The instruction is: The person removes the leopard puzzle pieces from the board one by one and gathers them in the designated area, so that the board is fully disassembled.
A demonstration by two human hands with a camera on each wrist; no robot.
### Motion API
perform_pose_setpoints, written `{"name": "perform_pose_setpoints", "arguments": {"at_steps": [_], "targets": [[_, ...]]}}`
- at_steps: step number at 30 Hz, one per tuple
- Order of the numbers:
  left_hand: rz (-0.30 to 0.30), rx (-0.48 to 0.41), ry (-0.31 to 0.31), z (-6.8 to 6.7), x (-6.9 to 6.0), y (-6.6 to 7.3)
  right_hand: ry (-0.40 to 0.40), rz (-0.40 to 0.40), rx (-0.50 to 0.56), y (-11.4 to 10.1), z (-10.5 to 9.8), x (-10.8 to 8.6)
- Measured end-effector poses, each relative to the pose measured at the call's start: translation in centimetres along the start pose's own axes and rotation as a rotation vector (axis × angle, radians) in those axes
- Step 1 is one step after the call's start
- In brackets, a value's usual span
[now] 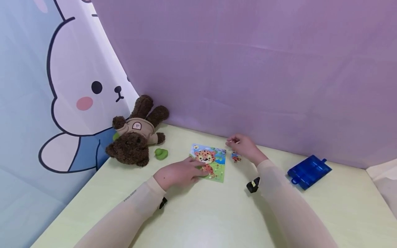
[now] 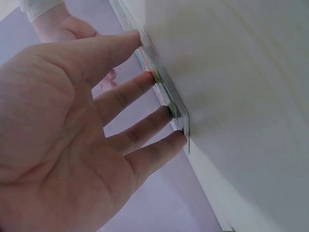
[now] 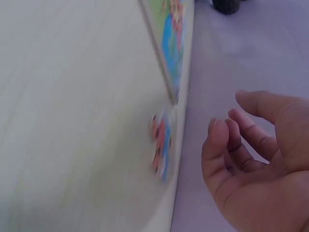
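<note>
A picture puzzle (image 1: 219,174) with a spotted cartoon leopard lies flat on the table. My left hand (image 1: 181,172) rests on its left side; in the left wrist view its fairly straight fingertips (image 2: 150,78) touch the thin board. Just right of the puzzle lie loose jigsaw pieces (image 1: 236,157), orange and blue, blurred in the right wrist view. Above and beyond these pieces is my right hand (image 1: 245,147). The right wrist view shows its fingers (image 3: 217,140) loosely bent, apart from the thumb, with nothing between them.
On the left a brown teddy bear (image 1: 131,146) in a beige top lies on its back, with a small green toy duck (image 1: 161,154) beside it. A translucent blue plastic tray (image 1: 310,171) is at the right. A purple cloth (image 1: 248,69) hangs behind the table.
</note>
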State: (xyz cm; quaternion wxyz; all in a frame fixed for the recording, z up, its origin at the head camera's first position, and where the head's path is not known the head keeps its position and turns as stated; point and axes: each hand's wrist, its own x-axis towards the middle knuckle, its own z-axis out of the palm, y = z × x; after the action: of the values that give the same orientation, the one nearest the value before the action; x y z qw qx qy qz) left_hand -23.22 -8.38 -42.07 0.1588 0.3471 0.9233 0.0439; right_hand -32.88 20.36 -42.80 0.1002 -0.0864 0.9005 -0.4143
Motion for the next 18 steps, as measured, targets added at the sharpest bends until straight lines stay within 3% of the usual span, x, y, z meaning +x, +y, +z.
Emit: {"name": "perform_pose_setpoints", "arguments": {"at_steps": [7,18], "targets": [[0.013,0.009,-0.001,0.2,0.2,-0.2,-0.035,-0.039,0.09,-2.3,2.0,0.7],[0.063,0.089,0.016,0.5,0.4,-0.6,-0.141,-0.045,0.147,-3.4,5.0,2.8]]}}
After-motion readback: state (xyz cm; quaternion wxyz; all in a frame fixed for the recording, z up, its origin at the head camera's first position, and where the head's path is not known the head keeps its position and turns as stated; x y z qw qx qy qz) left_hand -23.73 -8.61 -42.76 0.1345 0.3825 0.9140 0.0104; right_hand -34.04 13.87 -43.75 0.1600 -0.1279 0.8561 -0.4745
